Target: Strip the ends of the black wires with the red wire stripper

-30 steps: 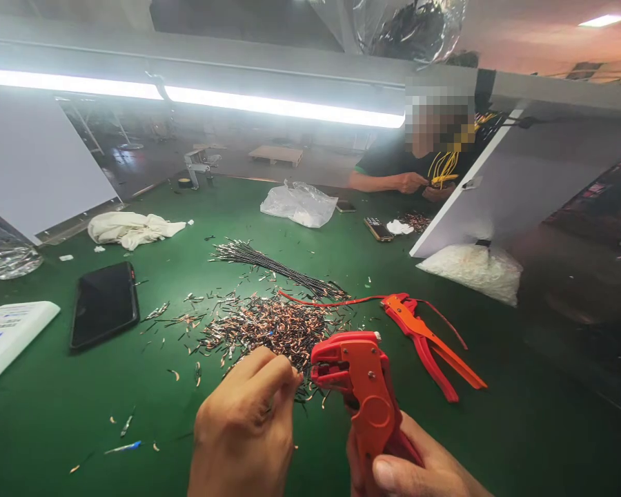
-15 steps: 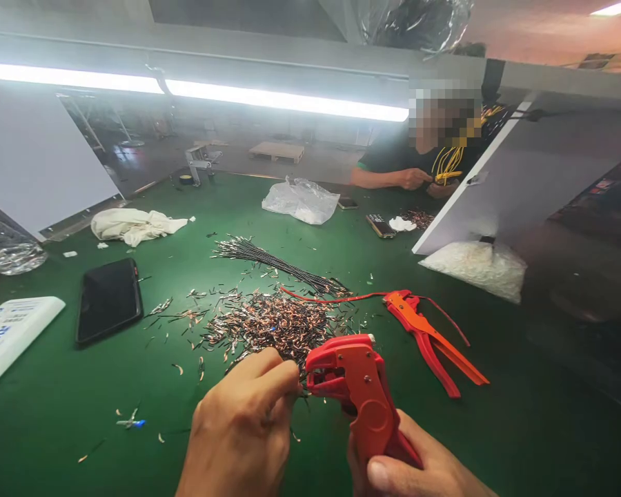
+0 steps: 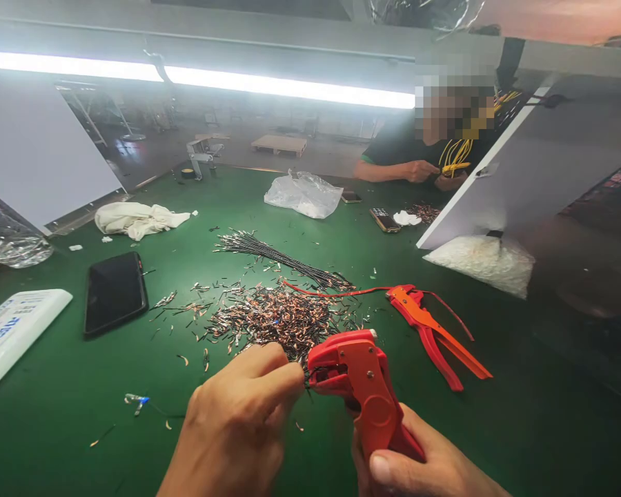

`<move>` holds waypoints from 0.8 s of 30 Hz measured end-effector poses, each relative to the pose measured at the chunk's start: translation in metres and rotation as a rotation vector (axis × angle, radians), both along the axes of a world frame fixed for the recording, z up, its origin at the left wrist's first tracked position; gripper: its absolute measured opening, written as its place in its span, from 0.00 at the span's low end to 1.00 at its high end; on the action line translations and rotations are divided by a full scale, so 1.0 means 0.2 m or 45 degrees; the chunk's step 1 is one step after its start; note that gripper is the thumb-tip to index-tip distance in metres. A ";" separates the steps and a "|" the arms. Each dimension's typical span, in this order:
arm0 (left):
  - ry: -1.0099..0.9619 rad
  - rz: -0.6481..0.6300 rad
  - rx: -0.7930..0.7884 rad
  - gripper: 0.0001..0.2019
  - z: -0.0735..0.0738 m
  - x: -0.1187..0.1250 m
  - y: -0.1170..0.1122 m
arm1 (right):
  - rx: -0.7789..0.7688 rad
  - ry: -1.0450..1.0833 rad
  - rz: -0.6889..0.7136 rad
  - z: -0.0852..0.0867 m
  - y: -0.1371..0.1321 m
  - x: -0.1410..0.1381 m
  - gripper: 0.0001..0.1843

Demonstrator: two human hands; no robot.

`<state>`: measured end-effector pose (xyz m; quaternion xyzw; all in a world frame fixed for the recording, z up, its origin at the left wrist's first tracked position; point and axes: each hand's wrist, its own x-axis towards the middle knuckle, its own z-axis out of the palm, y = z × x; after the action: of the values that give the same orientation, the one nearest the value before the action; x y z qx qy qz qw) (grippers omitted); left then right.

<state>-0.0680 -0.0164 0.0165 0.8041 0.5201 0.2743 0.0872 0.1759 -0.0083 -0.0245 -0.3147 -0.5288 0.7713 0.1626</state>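
Note:
My right hand [image 3: 419,452] is wrapped round the handles of a red and orange wire stripper [image 3: 375,400], its jaws turned to the left. My left hand [image 3: 243,407] is closed in a pinch right at the jaw opening. A bit of thin black wire [image 3: 307,376] shows between the fingertips and the jaws; the rest of it is hidden by the hand. Just beyond lies a heap of short black wire offcuts with copper ends [image 3: 284,317]. Behind the heap rests a bundle of longer black wires [image 3: 284,259] with bared tips.
A second wire stripper [image 3: 429,331] with a red strap lies at the right. Left are a black phone [image 3: 114,293], a white printed pack [image 3: 18,335] and a cloth [image 3: 139,219]. Farther back are plastic bags [image 3: 304,195] and a co-worker [image 3: 398,162] holding yellow wires.
The view has shifted slightly. Both hands stay together at the stripper's jaws, with little movement. A small blue-tipped scrap at the left lies at a different angle.

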 end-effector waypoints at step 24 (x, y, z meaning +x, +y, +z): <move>-0.301 -0.048 -0.063 0.04 -0.05 -0.04 -0.02 | 0.034 -0.111 -0.296 -0.04 -0.09 -0.09 0.35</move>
<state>-0.0766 -0.0210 0.0061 0.7734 0.4975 0.3528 0.1729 0.1575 -0.0264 -0.0326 -0.4049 -0.5055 0.7258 0.2319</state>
